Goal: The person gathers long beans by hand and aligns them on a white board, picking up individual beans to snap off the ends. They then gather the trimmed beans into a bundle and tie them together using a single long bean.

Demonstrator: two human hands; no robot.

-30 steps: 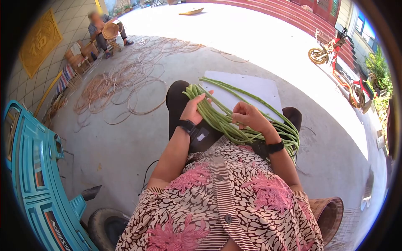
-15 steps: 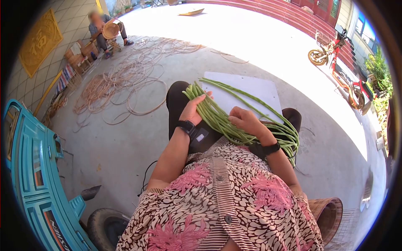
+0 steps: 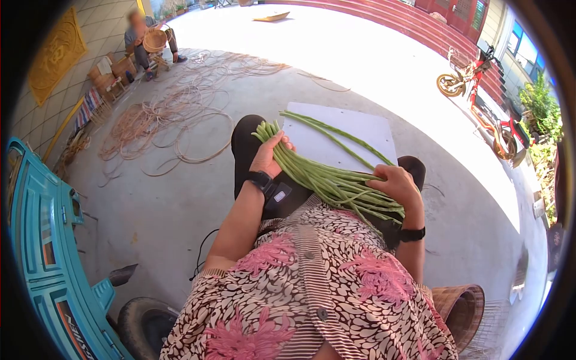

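A bundle of long green beans (image 3: 318,178) lies across my lap, its ends gathered at the upper left. My left hand (image 3: 270,155) is wrapped round the bundle near those ends. Further along to the right, my right hand (image 3: 398,185) has its fingers closed on some of the beans, the tips partly hidden. A couple of separate long beans (image 3: 339,139) stretch over a white board (image 3: 372,129) resting in front of my knees.
A turquoise vehicle (image 3: 45,240) stands at left, a woven basket (image 3: 465,312) behind my right side. Coils of thin strips (image 3: 144,129) cover the ground ahead left. A person (image 3: 137,39) sits beyond, holding a basket (image 3: 155,40). A red motorbike (image 3: 480,99) is parked right.
My right hand has moved right and slightly down along the beans, and their trailing ends now lie straighter. My left hand keeps its hold. The view has shifted slightly.
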